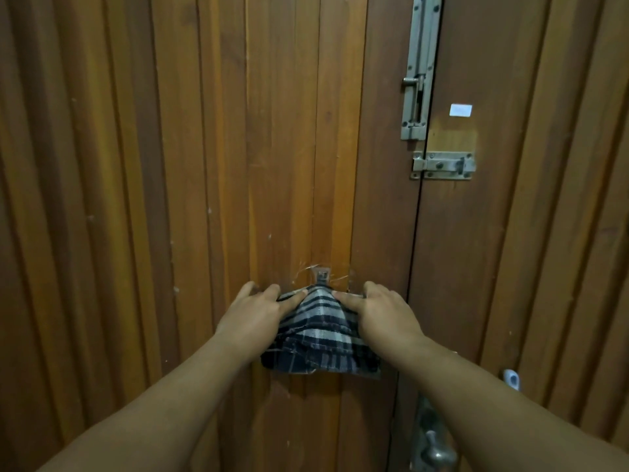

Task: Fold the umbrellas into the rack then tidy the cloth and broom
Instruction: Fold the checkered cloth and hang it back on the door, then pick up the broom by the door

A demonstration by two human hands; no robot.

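Observation:
A dark blue and white checked cloth [320,335] hangs folded from a small clear hook [322,276] stuck on the wooden door [170,165]. My left hand [255,315] lies on the cloth's upper left edge, fingers stretched out against cloth and door. On the upper right edge rests my right hand [384,311], its fingers also fairly straight and pressing the fabric. Both index fingertips point inward just under the hook. No umbrella, rack or broom is in view.
A tall metal slide bolt [417,73] and a smaller latch [442,165] are fixed along the seam between the two door leaves at upper right. A metal door handle [432,444] sits at lower right, below my right forearm. A white sticker [460,110] marks the right leaf.

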